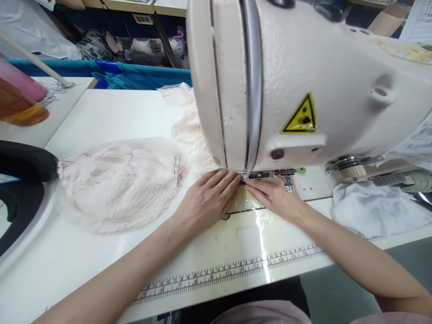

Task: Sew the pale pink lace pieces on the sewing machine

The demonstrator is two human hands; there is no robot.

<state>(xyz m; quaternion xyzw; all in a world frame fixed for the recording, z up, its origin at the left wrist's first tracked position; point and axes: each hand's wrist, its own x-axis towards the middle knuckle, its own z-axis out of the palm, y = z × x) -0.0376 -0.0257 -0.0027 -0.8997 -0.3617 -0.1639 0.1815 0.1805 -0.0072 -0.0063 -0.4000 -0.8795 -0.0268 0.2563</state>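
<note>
Head view. Both bare hands at the front of a large cream-coloured metal sewing machine [317, 72], close in at its shiny metal presser foot [243, 176].

Left hand [211, 193]: palm down, left of the foot, fingers long and laid side by side, tips near the metal. Thumb mostly hidden; cannot tell whether it pinches cloth.

Right hand [278, 198]: right of the foot, fingers pointing in towards the left hand, partly behind a small ridged metal screw [289, 183]. Cannot tell whether anything is gripped.

Sheer off-white gathered fabric with dark reddish threads [121, 184]: spread in a rough oval on the glossy white tabletop [101, 108], left of the left hand; somewhat blurred. More pale, ruffled sheer fabric [185, 123] lies behind it, partly hidden by the machine head, reaching down close to the left fingers. Cannot tell whether the two are one piece.

Black-printed ruler scale [229, 272] along the near edge, below the hands. Small bright green piece [300, 170] just right of the foot. Yellow triangular warning sticker [301, 116] on the machine. Crumpled white cloth [378, 209] at right, beyond the right wrist. Far left: curved black object [27, 180], cut by the frame, near the oval's end; above it an amber see-through rounded object [23, 103]. Bright blue fabric [145, 77] along the table's back.
</note>
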